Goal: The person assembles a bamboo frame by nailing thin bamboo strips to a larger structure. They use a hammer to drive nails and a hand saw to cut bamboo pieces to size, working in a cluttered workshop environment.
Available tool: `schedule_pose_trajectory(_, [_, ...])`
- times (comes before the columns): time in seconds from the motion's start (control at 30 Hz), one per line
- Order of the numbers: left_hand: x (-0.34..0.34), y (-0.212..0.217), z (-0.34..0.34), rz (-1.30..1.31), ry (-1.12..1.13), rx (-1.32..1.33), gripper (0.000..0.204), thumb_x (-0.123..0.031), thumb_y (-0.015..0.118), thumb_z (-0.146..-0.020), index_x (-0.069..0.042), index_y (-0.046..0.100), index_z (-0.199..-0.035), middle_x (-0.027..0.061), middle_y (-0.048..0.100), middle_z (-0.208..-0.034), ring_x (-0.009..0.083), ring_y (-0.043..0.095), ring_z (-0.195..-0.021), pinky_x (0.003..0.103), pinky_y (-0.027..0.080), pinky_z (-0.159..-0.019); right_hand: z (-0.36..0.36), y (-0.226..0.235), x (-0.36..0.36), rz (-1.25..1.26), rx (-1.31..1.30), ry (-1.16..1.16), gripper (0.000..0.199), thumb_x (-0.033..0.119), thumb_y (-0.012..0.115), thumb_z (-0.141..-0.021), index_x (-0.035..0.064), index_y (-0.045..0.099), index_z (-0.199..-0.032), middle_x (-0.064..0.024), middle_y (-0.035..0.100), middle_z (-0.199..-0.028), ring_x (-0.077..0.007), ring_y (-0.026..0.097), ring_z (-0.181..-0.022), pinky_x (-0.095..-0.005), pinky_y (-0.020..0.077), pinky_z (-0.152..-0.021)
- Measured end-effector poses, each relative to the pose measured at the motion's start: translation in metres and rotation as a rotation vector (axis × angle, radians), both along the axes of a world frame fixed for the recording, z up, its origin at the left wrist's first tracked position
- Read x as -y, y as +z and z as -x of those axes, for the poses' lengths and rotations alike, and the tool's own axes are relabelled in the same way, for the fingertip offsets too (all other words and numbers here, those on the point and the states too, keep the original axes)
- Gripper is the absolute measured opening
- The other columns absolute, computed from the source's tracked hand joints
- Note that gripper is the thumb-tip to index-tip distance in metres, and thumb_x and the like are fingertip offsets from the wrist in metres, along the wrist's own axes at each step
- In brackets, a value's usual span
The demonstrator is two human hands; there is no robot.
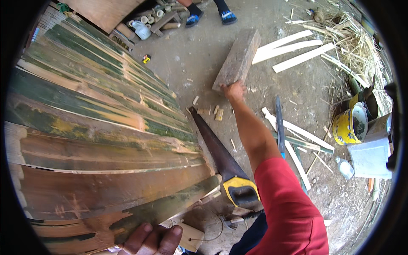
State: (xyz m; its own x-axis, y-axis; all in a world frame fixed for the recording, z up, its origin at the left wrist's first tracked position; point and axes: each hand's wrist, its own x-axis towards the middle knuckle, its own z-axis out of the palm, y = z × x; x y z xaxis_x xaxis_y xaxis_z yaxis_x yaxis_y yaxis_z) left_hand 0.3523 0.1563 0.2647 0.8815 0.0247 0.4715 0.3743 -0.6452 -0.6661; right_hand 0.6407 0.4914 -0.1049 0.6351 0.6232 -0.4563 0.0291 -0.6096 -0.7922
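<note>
My right hand [233, 90] reaches forward, its fingers closed round the near end of a thick wooden block [238, 59] on the ground. At the lower left, my left hand [152, 240] curls its fingers over the near edge of a large panel of split bamboo [106, 148]; its thumb is hidden. The panel has green and brown strips laid side by side. Between the panel and my right arm lies a handsaw [221, 157] with a dark blade and a yellow and black handle.
A long knife [279, 123] lies right of my forearm among pale bamboo strips [310, 136]. More strips [293, 49] lie beyond the block. Yellow buckets [346, 125] and straw [361, 46] stand at the right. A tape measure [146, 58] and another person's feet [208, 19] are ahead.
</note>
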Motion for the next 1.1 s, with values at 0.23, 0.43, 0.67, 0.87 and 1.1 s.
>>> schedule_pose_trajectory(0.23, [-0.001,0.007,-0.009,0.142,0.000,-0.022,0.012,-0.018,0.069,-0.089,-0.022,0.078,-0.095,-0.0131,0.065,-0.086,0.0124,0.059,-0.076,0.025,0.054,-0.070,0.004,-0.024,0.008,-0.393,-0.099,-0.162,0.123,0.043,0.091,-0.069,0.0130,0.015,-0.161,-0.0359,0.031,-0.154,-0.0517,0.033,-0.144,-0.0606,0.0321,-0.117])
schedule_pose_trajectory(0.43, [-0.006,0.016,-0.007,-0.146,-0.014,-0.336,0.014,-0.025,0.061,-0.086,-0.026,0.068,-0.098,-0.0034,0.042,-0.068,0.0168,0.059,-0.085,0.056,0.021,-0.117,-0.011,0.025,0.046,-0.144,-0.019,-0.068,0.108,0.044,0.089,-0.070,0.0245,0.029,-0.158,-0.0266,0.043,-0.148,-0.0446,0.039,-0.141,-0.0576,0.0349,-0.114])
schedule_pose_trajectory(0.67, [0.000,-0.002,-0.017,-0.045,0.049,0.117,0.030,-0.014,0.067,-0.080,-0.027,0.077,-0.104,-0.0041,0.049,-0.069,0.0147,0.062,-0.085,0.046,0.021,-0.116,-0.008,0.082,0.275,0.013,0.463,0.321,0.094,0.040,0.086,-0.067,0.0311,0.044,-0.151,-0.0216,0.044,-0.146,-0.0426,0.041,-0.138,-0.0661,0.0343,-0.107])
schedule_pose_trajectory(0.87, [-0.002,-0.007,-0.006,0.031,-0.037,0.193,0.030,-0.015,0.071,-0.079,-0.031,0.077,-0.104,-0.0057,0.052,-0.072,0.0131,0.062,-0.085,0.042,0.025,-0.115,0.021,0.061,0.468,0.063,0.841,0.610,0.097,0.027,0.089,-0.065,0.0282,0.044,-0.151,-0.0208,0.031,-0.157,-0.0426,0.030,-0.145,-0.0622,0.0300,-0.110])
schedule_pose_trajectory(1.1, [0.067,-0.148,0.087,0.913,-0.183,0.119,0.024,-0.009,0.077,-0.075,-0.015,0.077,-0.098,-0.0011,0.056,-0.075,0.0174,0.061,-0.072,0.030,0.051,-0.064,-0.044,0.045,0.552,-0.057,0.244,0.512,0.048,0.044,0.075,-0.090,0.0112,0.069,-0.125,-0.0161,0.069,-0.120,-0.0330,0.065,-0.115,-0.0452,0.0498,-0.097])
